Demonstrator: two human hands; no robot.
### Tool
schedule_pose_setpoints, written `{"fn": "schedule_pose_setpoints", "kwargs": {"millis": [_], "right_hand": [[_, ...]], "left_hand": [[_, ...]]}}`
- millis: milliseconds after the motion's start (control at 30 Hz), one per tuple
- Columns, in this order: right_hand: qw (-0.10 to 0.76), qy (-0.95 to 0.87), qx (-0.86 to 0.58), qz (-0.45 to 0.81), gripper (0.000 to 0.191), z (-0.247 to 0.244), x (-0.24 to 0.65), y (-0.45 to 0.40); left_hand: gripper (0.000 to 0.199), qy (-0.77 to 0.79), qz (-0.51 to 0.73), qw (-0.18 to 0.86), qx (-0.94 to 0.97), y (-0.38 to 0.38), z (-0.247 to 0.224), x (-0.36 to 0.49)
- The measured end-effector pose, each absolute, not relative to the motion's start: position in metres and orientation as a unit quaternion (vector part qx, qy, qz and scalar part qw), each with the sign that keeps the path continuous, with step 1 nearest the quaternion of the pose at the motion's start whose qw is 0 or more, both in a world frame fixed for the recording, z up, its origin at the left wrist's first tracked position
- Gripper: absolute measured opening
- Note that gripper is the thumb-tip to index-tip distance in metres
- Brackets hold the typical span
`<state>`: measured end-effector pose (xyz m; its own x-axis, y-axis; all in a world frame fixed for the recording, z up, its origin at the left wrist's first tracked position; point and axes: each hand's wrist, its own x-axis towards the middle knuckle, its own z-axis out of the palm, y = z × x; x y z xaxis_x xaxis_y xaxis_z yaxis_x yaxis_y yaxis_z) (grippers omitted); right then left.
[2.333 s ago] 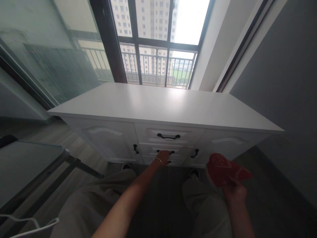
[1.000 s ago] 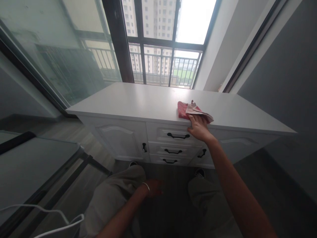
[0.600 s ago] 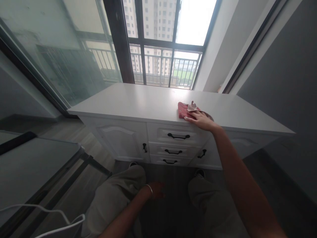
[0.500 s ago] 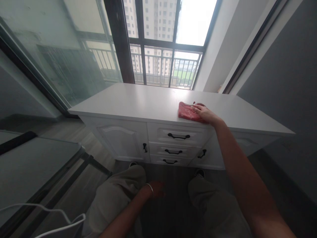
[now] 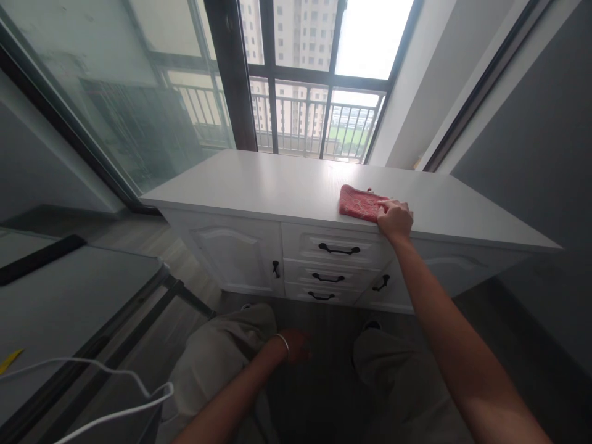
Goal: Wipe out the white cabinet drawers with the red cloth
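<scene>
A folded red cloth (image 5: 358, 202) with a pale pattern lies on the white top of a cabinet (image 5: 268, 185), close to the front edge. My right hand (image 5: 396, 218) rests at the cloth's right end, fingers bent and closed on it; its left part lies flat and uncovered. Low in front of the drawers, my left hand (image 5: 298, 346) hangs between my knees with a bracelet (image 5: 283, 345) at the wrist. Deep shadow hides its fingers, and it touches nothing that I can see.
The cabinet front has drawers with black handles (image 5: 339, 249) and a door on each side. At left stands a whiteboard-like panel (image 5: 115, 265) on a dark frame, with a white cable (image 5: 106, 370) near it. Behind the cabinet is a glass door (image 5: 157, 111); a grey wall (image 5: 531, 142) is at right.
My right hand has gone from lying flat over the cloth to bent fingers at its right end. The view has shifted slightly. My left hand stays low.
</scene>
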<state>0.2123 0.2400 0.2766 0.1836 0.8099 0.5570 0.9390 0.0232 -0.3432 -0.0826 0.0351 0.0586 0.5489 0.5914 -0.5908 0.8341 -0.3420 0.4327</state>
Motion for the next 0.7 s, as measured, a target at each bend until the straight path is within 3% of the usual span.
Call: {"fn": "schedule_pose_setpoints", "kwargs": {"millis": [700], "right_hand": [[0.321,-0.63,-0.7,-0.1,0.044,0.275,0.211,0.244]], "left_hand": [[0.071,0.422,-0.193,0.358,0.81,0.035,0.055,-0.057]]}}
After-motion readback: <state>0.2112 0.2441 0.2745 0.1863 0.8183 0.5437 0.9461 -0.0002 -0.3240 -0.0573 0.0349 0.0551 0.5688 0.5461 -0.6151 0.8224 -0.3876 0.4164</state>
